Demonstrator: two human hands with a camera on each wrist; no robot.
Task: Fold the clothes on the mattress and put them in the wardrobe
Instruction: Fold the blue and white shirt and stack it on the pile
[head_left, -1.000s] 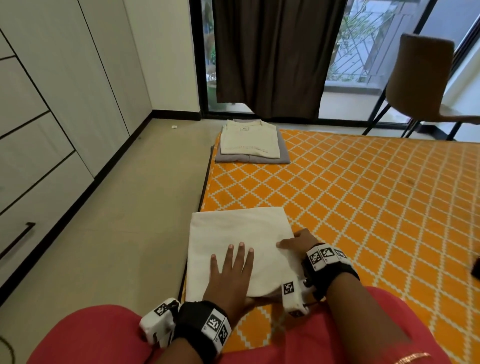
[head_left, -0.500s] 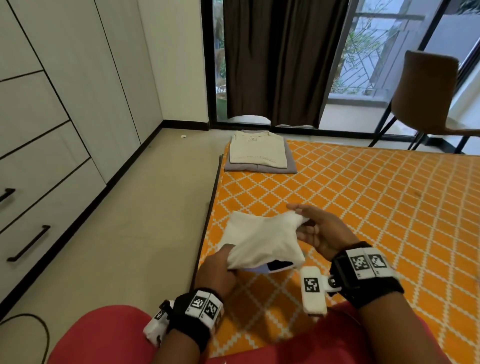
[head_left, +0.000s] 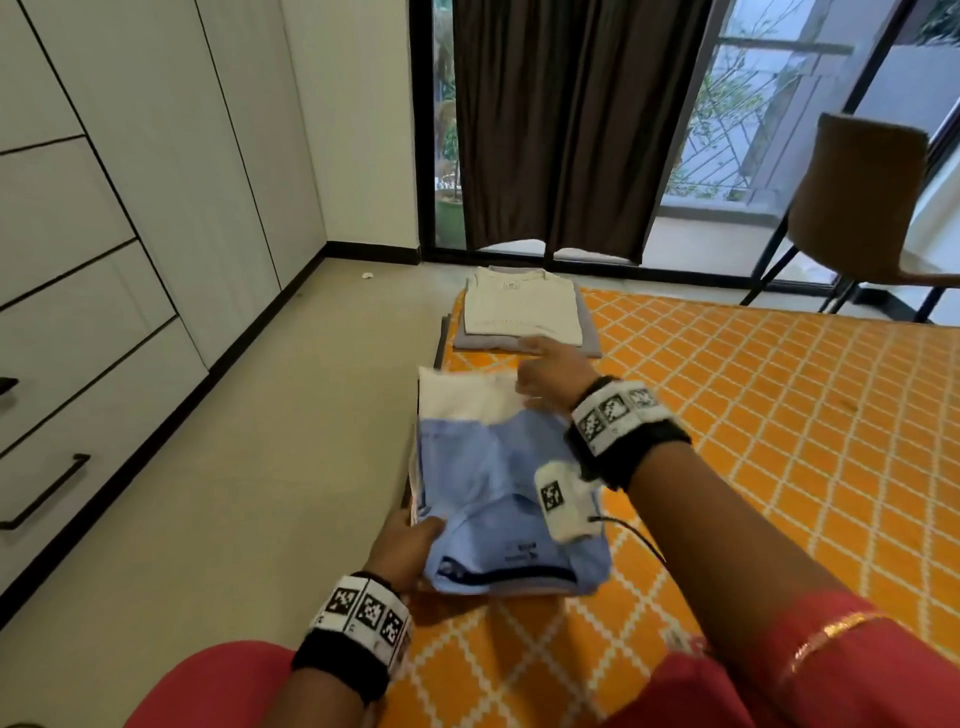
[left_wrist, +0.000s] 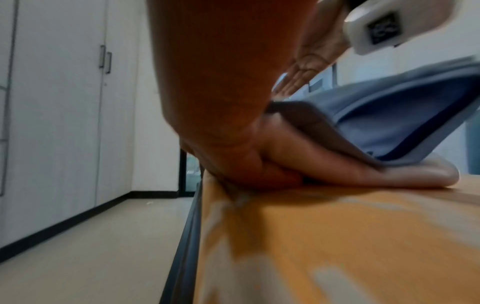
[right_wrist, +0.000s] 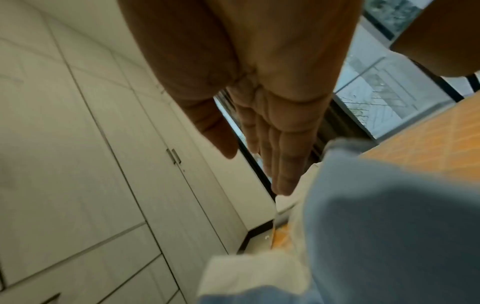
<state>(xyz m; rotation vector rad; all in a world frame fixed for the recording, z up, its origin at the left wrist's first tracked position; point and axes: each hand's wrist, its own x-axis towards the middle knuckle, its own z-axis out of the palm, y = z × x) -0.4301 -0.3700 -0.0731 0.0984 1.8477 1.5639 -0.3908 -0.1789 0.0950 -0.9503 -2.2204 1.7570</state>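
A folded garment, light blue on top with a white layer showing at its far end, is held just above the orange mattress near its left edge. My left hand grips its near left corner, thumb on top and fingers underneath. My right hand reaches over the far right corner. In the right wrist view its fingers are straight, with the tips at the white cloth. A stack of folded clothes, cream on grey, lies at the mattress's far left corner, just beyond the right hand.
The white wardrobe with drawers and black handles lines the left wall, across a strip of beige floor. A brown chair stands at the far right. A dark curtain hangs before the glass doors.
The cream garment lay flat under both hands, then was lifted. It now shows its blue side and has moved away from me toward the folded stack. The right hand's fingers have straightened.
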